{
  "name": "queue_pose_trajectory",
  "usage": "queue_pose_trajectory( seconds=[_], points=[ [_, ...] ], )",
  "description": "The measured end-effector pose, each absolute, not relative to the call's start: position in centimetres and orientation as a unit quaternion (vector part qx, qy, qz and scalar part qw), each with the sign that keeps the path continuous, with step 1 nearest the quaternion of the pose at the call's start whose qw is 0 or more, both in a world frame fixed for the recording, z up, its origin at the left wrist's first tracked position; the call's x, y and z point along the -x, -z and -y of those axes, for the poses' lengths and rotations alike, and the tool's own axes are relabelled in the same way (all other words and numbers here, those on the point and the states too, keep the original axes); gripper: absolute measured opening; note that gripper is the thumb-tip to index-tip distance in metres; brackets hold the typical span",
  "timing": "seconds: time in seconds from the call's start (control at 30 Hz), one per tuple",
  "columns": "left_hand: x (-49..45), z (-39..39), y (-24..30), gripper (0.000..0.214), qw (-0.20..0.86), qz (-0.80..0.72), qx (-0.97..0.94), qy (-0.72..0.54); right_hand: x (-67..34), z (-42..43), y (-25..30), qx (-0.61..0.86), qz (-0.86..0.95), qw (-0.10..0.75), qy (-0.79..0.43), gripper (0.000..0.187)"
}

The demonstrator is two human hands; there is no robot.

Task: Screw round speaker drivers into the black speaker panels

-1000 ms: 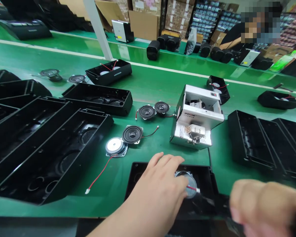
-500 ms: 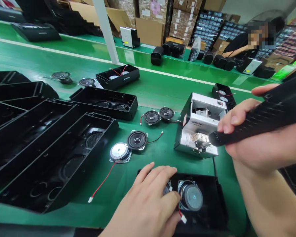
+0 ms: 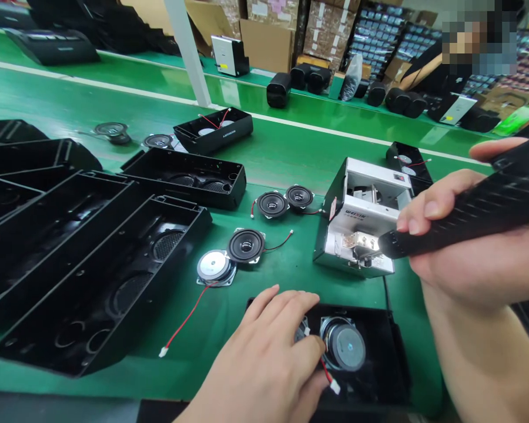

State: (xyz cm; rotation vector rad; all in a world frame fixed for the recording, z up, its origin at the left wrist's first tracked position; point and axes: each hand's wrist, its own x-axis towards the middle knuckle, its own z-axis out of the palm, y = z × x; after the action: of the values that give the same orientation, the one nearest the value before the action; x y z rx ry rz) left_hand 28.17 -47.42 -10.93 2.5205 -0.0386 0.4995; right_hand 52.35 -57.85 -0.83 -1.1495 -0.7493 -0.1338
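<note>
My left hand (image 3: 271, 352) lies curled over the left part of a black speaker housing (image 3: 379, 341), fingers at its far rim. Beneath it one speaker is mostly hidden; a red wire with a white connector (image 3: 335, 386) comes out beside the thumb. To the right of the hand, a round speaker (image 3: 347, 346) sits magnet up in the housing. My right hand (image 3: 462, 258) is wrapped around a black electric screwdriver (image 3: 471, 217). Its tip points at the front pick-up spot of a silver screw feeder (image 3: 357, 217); whether it touches a screw is too small to tell.
Loose speakers (image 3: 247, 245) with wires lie mid-table. Several open black housings (image 3: 110, 282) are crowded at the left. Smaller housings (image 3: 214, 132) stand farther back. A white post (image 3: 187, 53) rises behind, and another person (image 3: 449, 64) is at the far right.
The view has shifted slightly. Both hands keep nearly the same positions, the screwdriver's tip still at the feeder and the left hand still on the housing.
</note>
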Motion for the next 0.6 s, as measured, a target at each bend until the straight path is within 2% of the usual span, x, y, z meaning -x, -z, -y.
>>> queue_pose_trajectory(
  seconds=[0.1, 0.23, 0.43, 0.6],
  points=[
    [-28.3, 47.4, 10.9, 0.017, 0.283, 0.012, -0.942, -0.182, -52.4, 58.1, 0.8, 0.527, 0.344, 0.776, 0.047, 0.092],
    [-28.4, 47.5, 10.3, 0.017, 0.285, 0.006, -0.942, -0.175, -52.4, 58.2, 0.8, 0.527, 0.359, 0.770, 0.022, 0.072],
    [-28.5, 47.6, 9.5, 0.016, 0.282, -0.008, -0.949, -0.144, -53.0, 57.1, 1.3, 0.535, 0.374, 0.751, 0.098, 0.079],
    [-28.1, 47.2, 9.6, 0.021, 0.274, -0.013, -0.939, -0.207, -52.1, 57.8, 0.8, 0.562, 0.376, 0.734, 0.065, 0.079]
  ],
)
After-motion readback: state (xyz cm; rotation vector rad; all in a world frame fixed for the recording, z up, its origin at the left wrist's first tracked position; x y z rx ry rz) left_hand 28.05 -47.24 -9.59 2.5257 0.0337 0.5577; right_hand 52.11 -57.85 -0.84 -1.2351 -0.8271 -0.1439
